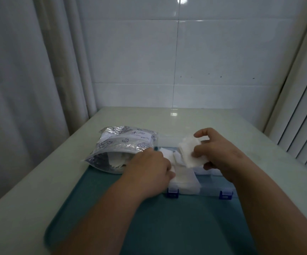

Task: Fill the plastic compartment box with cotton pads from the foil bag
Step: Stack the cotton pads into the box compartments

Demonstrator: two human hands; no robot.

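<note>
The right hand [220, 155] pinched a pad stack [189, 151] over the box [213, 184]; the left hand [149, 168] hid its grip. Squaring the stack would likely seat it flat.

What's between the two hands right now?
Head view: white cotton pads lying in the compartment box sit between the left hand and the right hand, which holds another stack of pads.

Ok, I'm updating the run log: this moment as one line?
phase: filling | right hand: holds cotton pad stack above compartment box | left hand: on boxed pads | foil bag: open, beside box
</note>
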